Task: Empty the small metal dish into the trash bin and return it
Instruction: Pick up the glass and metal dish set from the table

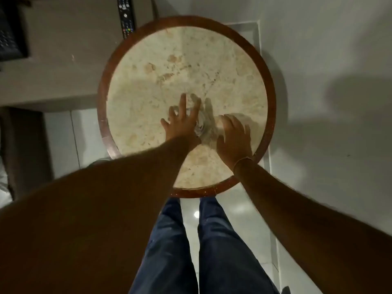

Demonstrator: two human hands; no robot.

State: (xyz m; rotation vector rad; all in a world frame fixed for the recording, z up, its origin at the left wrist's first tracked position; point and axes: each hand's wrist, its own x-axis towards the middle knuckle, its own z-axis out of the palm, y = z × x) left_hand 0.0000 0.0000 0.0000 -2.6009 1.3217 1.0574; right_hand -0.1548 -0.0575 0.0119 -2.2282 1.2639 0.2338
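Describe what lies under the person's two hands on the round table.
Between the left hand and right hand, a blurred shiny object rests on the marble table. Its shape and contents are covered and cannot be told.

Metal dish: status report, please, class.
Left hand and right hand both over dish; grip blurred. Dish on round table. Bin not visible.

- The round table (135,85) stood just ahead of the person's legs (186,247).
- A remote control (126,15) lay on the ledge (70,60) behind the table's left edge.
- Both hands were over the table's near middle, left hand (182,122) beside right hand (233,136).
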